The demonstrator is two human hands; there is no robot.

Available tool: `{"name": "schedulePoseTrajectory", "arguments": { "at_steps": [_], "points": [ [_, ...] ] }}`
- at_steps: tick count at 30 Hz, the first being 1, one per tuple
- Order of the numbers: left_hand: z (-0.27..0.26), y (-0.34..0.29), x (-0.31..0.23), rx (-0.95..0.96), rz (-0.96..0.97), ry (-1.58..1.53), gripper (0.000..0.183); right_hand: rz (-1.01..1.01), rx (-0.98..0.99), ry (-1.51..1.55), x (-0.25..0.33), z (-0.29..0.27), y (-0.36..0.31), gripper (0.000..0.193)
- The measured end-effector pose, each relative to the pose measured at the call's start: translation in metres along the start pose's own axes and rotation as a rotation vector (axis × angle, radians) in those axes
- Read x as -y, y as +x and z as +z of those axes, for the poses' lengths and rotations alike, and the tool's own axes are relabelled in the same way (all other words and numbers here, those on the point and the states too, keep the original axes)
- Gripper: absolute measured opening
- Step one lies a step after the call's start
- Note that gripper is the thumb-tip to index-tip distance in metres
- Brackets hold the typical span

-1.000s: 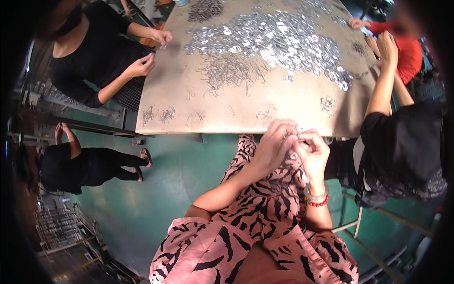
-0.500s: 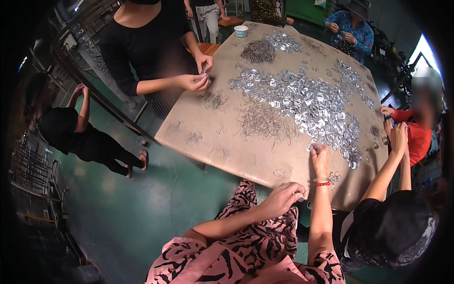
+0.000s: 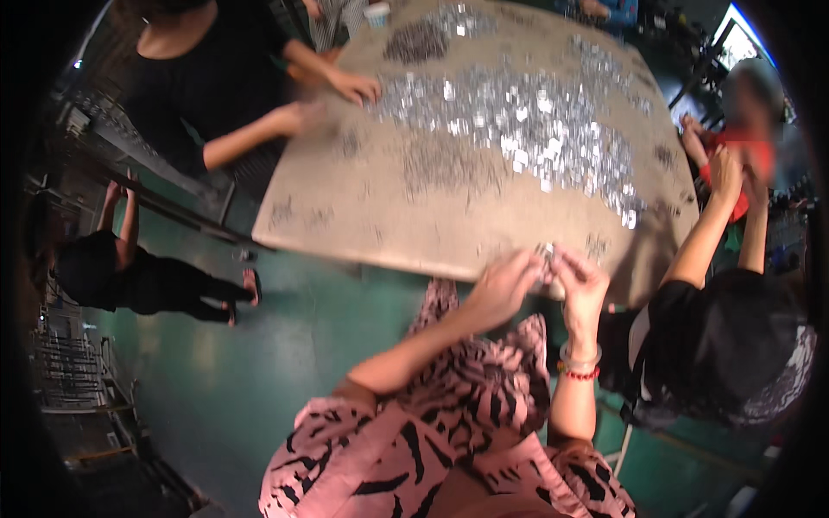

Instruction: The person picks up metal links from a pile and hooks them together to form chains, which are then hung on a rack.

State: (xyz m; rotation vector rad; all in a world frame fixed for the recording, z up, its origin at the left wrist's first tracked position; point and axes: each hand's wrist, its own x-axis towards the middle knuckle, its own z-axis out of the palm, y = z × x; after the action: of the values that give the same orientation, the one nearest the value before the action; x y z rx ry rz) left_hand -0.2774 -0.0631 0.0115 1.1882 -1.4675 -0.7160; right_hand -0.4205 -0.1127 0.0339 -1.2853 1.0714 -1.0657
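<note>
Close to the table's near edge, my two hands meet with fingertips almost touching. My right hand [image 3: 581, 281], a red beaded bracelet at its wrist, pinches a small silver metal buckle [image 3: 547, 250]. Pressed up beside it, the fingers of my left hand [image 3: 508, 283] are closed; whatever they hold is blurred and hidden. Beyond my hands, a large heap of silver buckles [image 3: 544, 125] spreads over the tan table [image 3: 371, 233]. Nearer than that heap lies a loose pile of thin wire pieces [image 3: 449, 168].
A dark pile of small parts [image 3: 416, 41] and a white cup [image 3: 376, 13] are at the far end. A person in black [image 3: 207, 86] reaches over the left side. Right of me sits a co-worker in a black hat [image 3: 734, 345], near a person in red [image 3: 743, 155].
My right hand has drawn back from the buckle heap to my left hand, bringing a buckle. The view has shifted. The person in black has parted their hands, one reaching to the heap.
</note>
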Motion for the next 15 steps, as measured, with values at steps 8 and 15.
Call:
{"name": "schedulePoseTrajectory", "arguments": {
  "at_steps": [8,15],
  "points": [
    [0.013,-0.010,-0.008,-0.018,0.106,0.226,0.012,-0.134,-0.091,0.157,0.003,-0.006,-0.023,0.018],
    [-0.033,-0.008,0.020,-0.122,-0.003,0.265,0.024,-0.074,-0.047,0.144,0.003,-0.009,-0.029,0.016]
  ]
}}
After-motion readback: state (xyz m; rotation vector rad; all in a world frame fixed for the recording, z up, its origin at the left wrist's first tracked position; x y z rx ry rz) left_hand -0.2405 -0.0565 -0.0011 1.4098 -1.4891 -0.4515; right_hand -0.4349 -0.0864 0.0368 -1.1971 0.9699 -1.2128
